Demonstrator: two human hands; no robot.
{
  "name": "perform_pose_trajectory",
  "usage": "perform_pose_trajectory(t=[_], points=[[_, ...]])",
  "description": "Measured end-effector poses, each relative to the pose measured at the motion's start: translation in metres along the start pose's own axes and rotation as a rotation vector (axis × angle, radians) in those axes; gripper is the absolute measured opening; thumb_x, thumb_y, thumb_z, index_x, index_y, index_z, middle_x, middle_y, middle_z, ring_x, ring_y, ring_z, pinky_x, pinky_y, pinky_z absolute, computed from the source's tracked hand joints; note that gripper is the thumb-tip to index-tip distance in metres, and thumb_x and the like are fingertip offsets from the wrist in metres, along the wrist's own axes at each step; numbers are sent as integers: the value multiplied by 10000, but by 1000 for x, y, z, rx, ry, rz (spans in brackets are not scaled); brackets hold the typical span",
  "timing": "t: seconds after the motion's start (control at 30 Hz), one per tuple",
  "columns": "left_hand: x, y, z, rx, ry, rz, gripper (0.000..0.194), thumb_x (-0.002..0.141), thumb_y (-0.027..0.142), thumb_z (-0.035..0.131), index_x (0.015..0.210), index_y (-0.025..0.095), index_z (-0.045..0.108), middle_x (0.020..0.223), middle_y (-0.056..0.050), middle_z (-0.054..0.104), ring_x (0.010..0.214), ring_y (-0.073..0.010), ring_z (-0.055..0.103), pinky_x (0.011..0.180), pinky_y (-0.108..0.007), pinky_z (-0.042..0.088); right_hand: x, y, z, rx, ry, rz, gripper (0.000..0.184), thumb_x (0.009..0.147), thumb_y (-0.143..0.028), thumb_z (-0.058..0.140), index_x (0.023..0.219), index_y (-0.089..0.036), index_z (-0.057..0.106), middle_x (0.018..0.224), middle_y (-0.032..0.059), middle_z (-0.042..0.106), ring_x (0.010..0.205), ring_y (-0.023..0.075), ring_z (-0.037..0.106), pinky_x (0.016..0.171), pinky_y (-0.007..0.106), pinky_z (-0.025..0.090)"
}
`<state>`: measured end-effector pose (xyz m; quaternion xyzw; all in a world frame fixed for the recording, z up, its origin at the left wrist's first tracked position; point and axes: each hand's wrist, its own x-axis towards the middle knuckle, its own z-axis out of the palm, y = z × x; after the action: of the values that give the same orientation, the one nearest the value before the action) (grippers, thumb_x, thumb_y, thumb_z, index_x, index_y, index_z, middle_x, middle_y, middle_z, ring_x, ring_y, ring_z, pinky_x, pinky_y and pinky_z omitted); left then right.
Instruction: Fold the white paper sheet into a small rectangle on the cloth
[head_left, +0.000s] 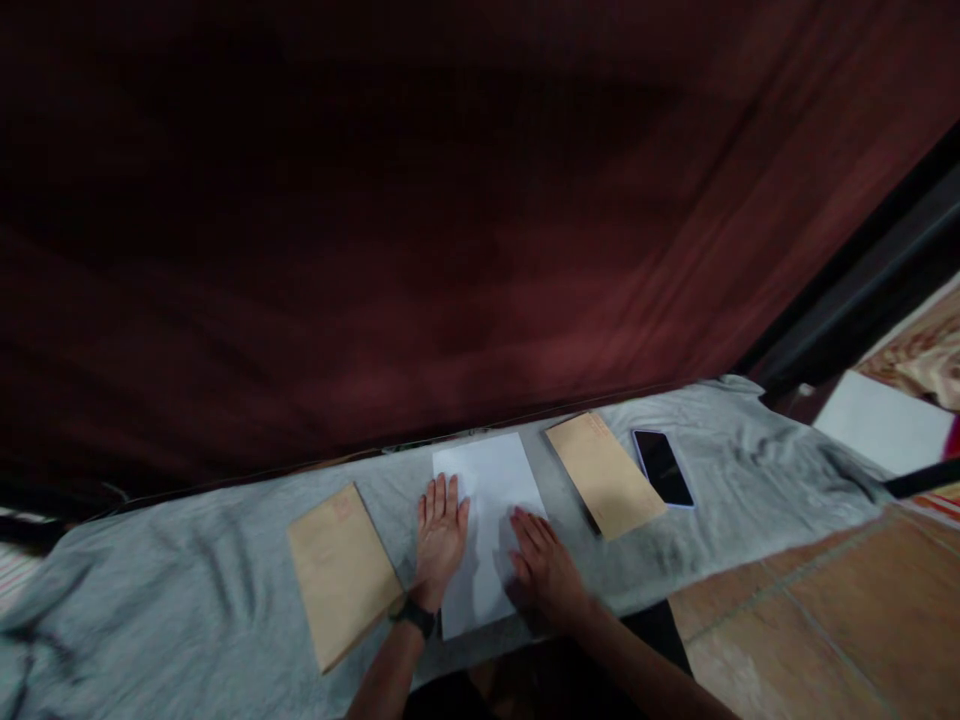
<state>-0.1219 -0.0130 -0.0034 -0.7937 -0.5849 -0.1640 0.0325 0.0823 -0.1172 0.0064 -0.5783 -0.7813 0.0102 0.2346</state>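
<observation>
A white sheet of paper (pixel 486 480) lies in front of me on a grey cloth. My left hand (pixel 440 535) rests palm down along its left edge, fingers stretched out, with a dark watch on the wrist. Near the right edge of the paper, my right hand (pixel 546 565) lies with its fingers extended over the sheet. Neither hand grips anything. To the left is a brown envelope (pixel 341 575), close to my left wrist. Another brown envelope (pixel 604 475) sits at an angle to the right of the paper.
A phone (pixel 664 468) with a dark screen lies beside the right envelope. The grey cloth (pixel 187 590) covers a long narrow surface against a dark red panel (pixel 450 250). Tiled floor (pixel 817 620) shows at the lower right, and a white flat thing (pixel 881 420) farther right.
</observation>
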Motion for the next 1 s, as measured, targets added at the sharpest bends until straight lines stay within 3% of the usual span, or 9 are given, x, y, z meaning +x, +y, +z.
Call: perform_pose_trajectory(t=[0.17,0.33,0.57,0.67,0.77,0.87,1.0], points=[[-18,9,-13,-12,-4,41,513,1010,350,343,1490,197,434,1565,-117,383,1473,-314,290,1178,-551,251,53,3,18,-13,-11,24,490,1017,-289,402,1495,-182,405,1551,97,410,1423,253,386,1163,475,341],[-17,12,-16,-26,10,33,507,1001,333,357,1476,187,457,1552,-117,406,1469,-318,299,1180,-551,248,60,17,27,-61,-3,71,513,1021,-334,406,1506,-169,382,1545,118,415,1418,256,392,1169,486,312],[-21,8,-17,-44,47,41,520,997,343,349,1456,134,478,1519,-139,453,1447,-299,349,1175,-504,286,31,32,14,-143,37,157,523,1013,-304,398,1494,-97,390,1507,154,460,1409,277,405,1166,485,319],[-50,10,-21,-17,51,115,542,990,356,364,1450,92,477,1516,-168,447,1434,-312,369,1159,-501,313,2,27,0,-151,59,136,514,993,-262,424,1485,-116,413,1502,146,468,1397,274,425,1170,468,321],[-94,12,-23,14,43,256,548,972,360,403,1490,186,433,1547,-103,418,1437,-293,369,1168,-509,294,-35,19,-14,-145,63,74,525,985,-237,453,1502,-167,394,1530,107,438,1402,246,422,1181,437,315],[-129,12,-23,28,61,311,555,954,324,419,1503,238,415,1545,-69,426,1423,-261,397,1159,-472,321,-63,15,-23,-141,25,-19,572,979,-242,483,1527,-167,337,1566,100,380,1427,247,382,1171,437,340],[-138,9,-25,54,13,332,563,916,322,472,1473,236,464,1514,-72,473,1384,-262,456,1109,-443,403,-76,16,-26,-114,1,-44,597,962,-250,517,1523,-150,339,1562,123,382,1435,268,362,1162,469,350]])
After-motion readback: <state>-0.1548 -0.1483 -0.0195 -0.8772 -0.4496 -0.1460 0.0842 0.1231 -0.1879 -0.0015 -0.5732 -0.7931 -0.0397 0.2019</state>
